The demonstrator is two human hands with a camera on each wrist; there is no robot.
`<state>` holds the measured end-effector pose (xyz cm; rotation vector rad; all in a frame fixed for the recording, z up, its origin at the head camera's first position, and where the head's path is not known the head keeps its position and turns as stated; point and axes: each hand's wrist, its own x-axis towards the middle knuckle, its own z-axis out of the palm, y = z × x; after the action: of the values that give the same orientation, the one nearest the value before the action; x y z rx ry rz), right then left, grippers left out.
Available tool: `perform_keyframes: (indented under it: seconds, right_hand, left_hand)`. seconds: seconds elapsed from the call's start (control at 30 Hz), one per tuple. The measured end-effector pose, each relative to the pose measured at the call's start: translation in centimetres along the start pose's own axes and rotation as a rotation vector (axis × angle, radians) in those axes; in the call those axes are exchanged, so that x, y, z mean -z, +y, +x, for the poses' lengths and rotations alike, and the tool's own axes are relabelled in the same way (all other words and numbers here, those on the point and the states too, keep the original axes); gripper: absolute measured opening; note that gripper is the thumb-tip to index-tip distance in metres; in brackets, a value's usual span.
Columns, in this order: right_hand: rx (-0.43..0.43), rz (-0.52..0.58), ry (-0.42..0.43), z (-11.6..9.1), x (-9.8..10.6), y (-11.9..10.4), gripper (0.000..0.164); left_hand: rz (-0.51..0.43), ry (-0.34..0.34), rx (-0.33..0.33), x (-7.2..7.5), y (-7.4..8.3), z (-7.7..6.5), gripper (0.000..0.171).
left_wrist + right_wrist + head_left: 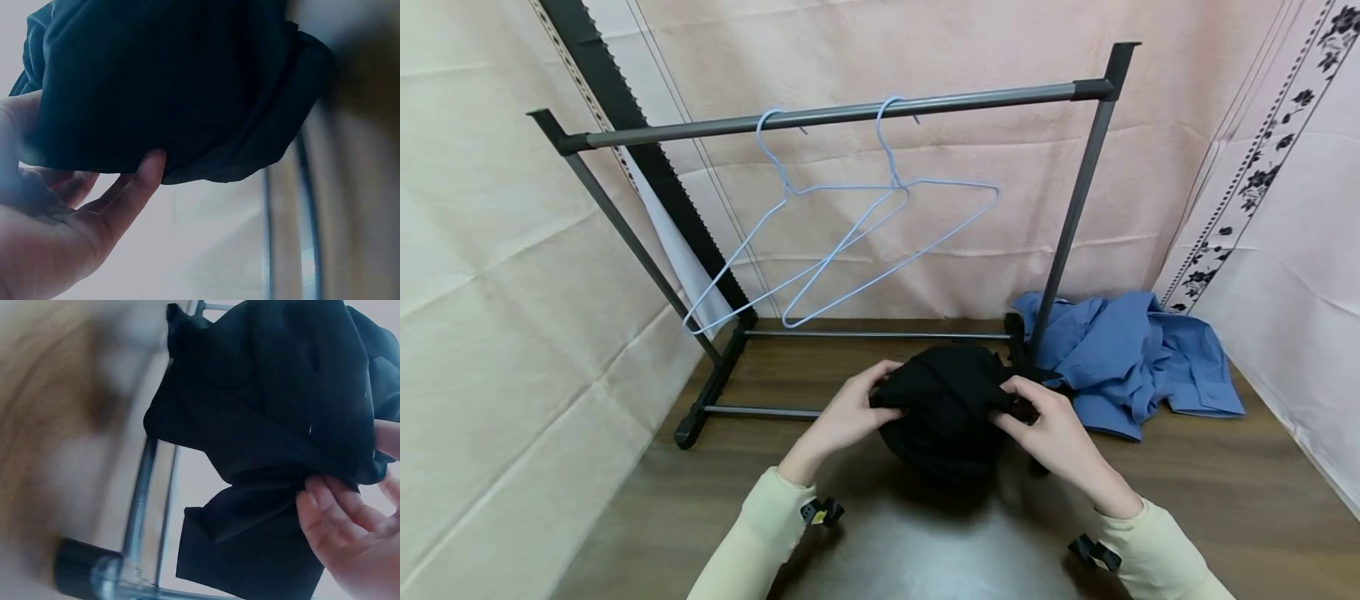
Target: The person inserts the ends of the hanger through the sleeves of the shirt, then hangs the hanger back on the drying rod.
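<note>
A bunched black garment (947, 408) is held up between both hands, low in front of the clothes rack. My left hand (853, 410) grips its left side; in the left wrist view, the fingertips (152, 167) lie at the cloth's lower edge. On the opposite side my right hand (1047, 427) pinches the cloth between thumb and fingers. The right wrist view shows a flap of the black garment (250, 550) hanging past the fingertips (319, 494). Folds hide part of the fingers of both hands.
Two light blue hangers (891, 187) hang, overlapping, from the bar of the dark metal rack (700, 127). A crumpled blue shirt (1131, 358) lies on the wooden surface (1195, 483) by the rack's right leg. Pale cloth walls (550, 333) enclose the back and sides.
</note>
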<state>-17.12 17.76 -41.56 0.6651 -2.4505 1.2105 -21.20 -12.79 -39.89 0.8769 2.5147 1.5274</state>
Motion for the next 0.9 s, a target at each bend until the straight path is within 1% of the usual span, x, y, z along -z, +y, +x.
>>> perform_keyframes:
  seconds: [0.1,0.27,0.4,0.5,0.6,0.7,0.83,0.9]
  right_hand:
    - [0.004,0.001,0.041,0.2,0.6,-0.8,0.025]
    - [0.034,-0.002,0.138,0.1,1.4,-1.5,0.033]
    - [0.057,0.008,0.177,0.0,1.4,-1.4,0.035]
    - [0.070,-0.007,0.179,-0.2,1.5,-1.1,0.034]
    - [0.068,-0.030,0.169,-0.8,1.5,-0.2,0.033]
    - [0.060,-0.057,0.147,-1.3,1.3,0.8,0.030]
    - [0.028,-0.078,0.107,-2.0,0.9,2.1,0.026]
    - [-0.001,-0.078,0.087,-2.3,0.8,2.7,0.025]
  left_hand:
    - [0.011,0.045,-0.053,1.2,1.1,0.1,0.052]
    - [0.026,0.072,-0.142,2.3,2.7,0.0,0.058]
    - [0.049,0.085,-0.203,2.7,2.9,-0.2,0.061]
    - [0.062,0.076,-0.218,2.7,2.3,-0.3,0.058]
    - [0.084,0.051,-0.220,2.5,1.2,-0.3,0.051]
    - [0.098,0.019,-0.196,2.3,0.0,-0.5,0.048]
    - [0.093,-0.013,-0.117,2.2,-1.5,-0.9,0.049]
    - [0.092,-0.033,-0.090,2.1,-2.1,-1.1,0.052]
